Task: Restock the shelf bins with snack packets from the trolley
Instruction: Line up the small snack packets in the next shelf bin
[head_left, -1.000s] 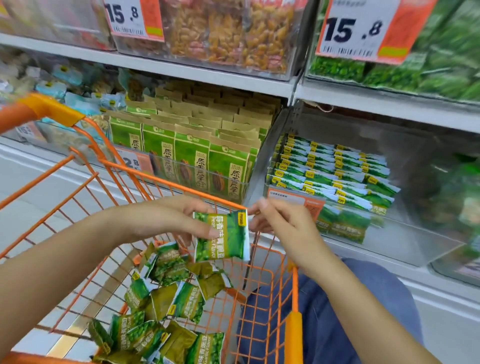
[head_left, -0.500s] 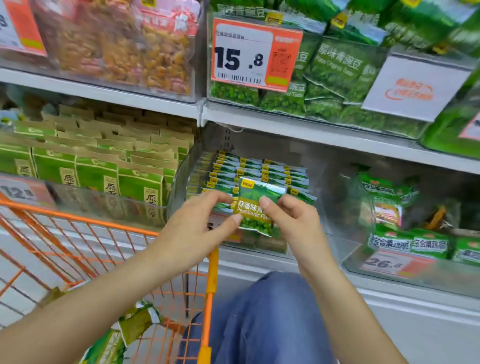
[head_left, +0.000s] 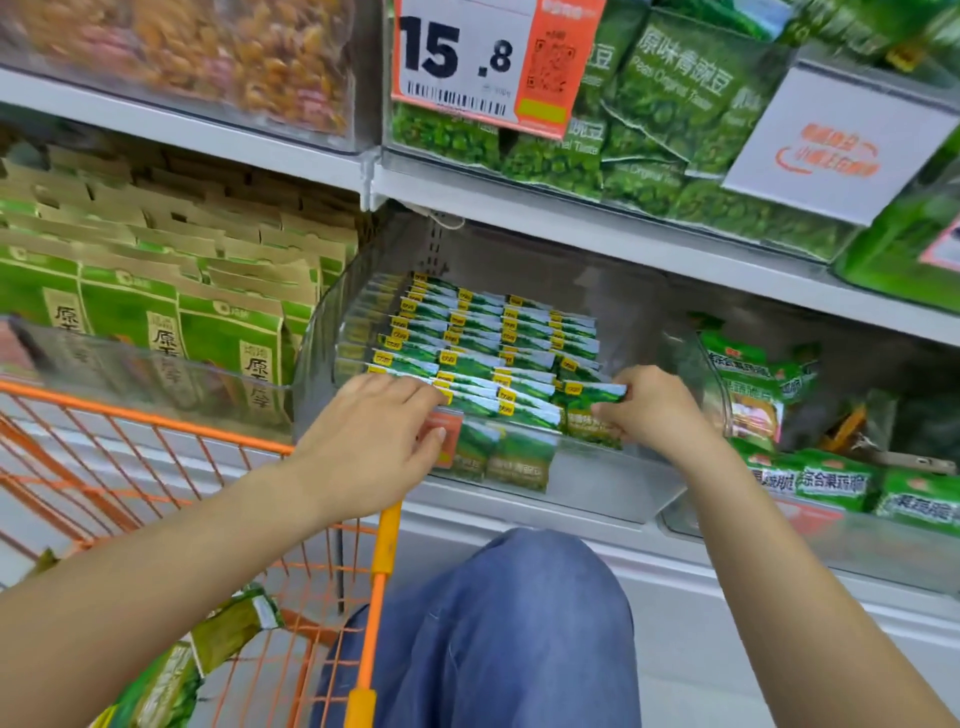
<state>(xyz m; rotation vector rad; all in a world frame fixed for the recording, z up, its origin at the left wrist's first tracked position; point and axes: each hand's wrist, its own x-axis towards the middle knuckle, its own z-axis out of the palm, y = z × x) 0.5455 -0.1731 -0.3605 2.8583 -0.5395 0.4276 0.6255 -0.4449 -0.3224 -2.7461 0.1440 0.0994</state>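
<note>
**Packet going into the clear bin, centre frame**

Pinching a green pea snack packet (head_left: 592, 397) at its right end, the right hand (head_left: 647, 410) is holding it upright at the front right of the clear shelf bin (head_left: 613, 483), fingers curled round the edge. The packet is sitting just beside the rows of matching packets (head_left: 483, 338) already standing in the bin, yellow tags up. The left hand (head_left: 371, 441) is resting w/ relaxed, mostly straight fingers on the bin's front lip and the front-row packets, gripping nothing; its fingertips are partly covering an orange price label (head_left: 447, 434). Lower left, the orange wire trolley (head_left: 156, 426) is standing close against the shelf, w/ more green packets (head_left: 234, 629) lying loose inside near the bottom. A denim-clad knee (head_left: 493, 623) is filling the bottom centre. Upper centre, a 15.8 price tag (head_left: 493, 57) is hanging on the bin of bigger green pea bags (head_left: 670, 98). Left of frame, green-and-kraft pouches (head_left: 156, 312) are standing in the neighbouring bin.
</note>
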